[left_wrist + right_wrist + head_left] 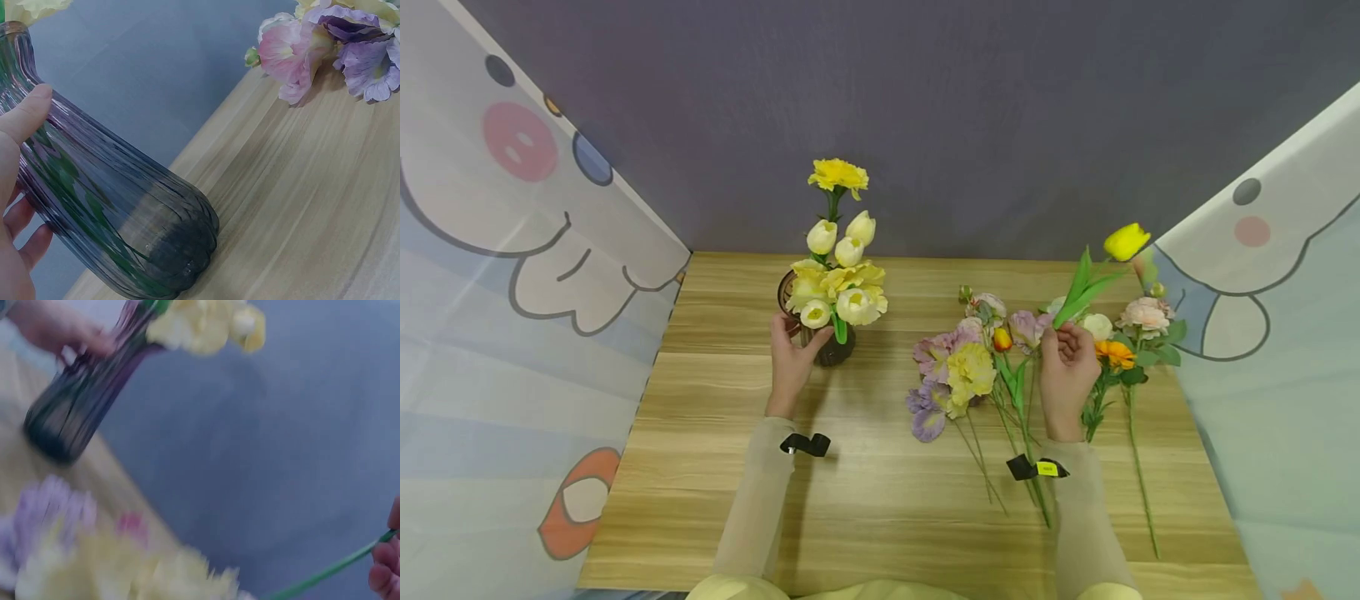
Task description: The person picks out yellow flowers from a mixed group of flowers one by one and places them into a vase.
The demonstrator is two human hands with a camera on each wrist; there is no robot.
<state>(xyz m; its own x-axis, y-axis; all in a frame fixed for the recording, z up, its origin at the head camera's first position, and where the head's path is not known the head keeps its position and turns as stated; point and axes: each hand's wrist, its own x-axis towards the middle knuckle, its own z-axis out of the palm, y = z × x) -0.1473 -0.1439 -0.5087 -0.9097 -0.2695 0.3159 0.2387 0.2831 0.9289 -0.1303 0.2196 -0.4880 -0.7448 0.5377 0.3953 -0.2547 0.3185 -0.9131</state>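
Observation:
A dark ribbed glass vase (144, 206) stands on the wooden table. My left hand (792, 367) grips its neck, thumb on one side and fingers on the other. Several cream tulips (856, 307), yellow ruffled blooms (865, 279) and a tall yellow carnation-like flower (838, 175) rise from the vase, and their green stems show through the glass. Over the right side of the table, my right hand (1067, 383) pinches a yellow tulip (1126, 242) by its stem (331, 572). That tulip's head points up and right, above its long green leaves (1081, 292).
Loose flowers lie on the table around the right hand: purple blooms (929, 408), a yellow ruffled one (970, 372), a red-orange tulip (1002, 339), an orange flower (1115, 355) and a pale pink one (1145, 315). A dark grey wall (940, 133) rises behind the table.

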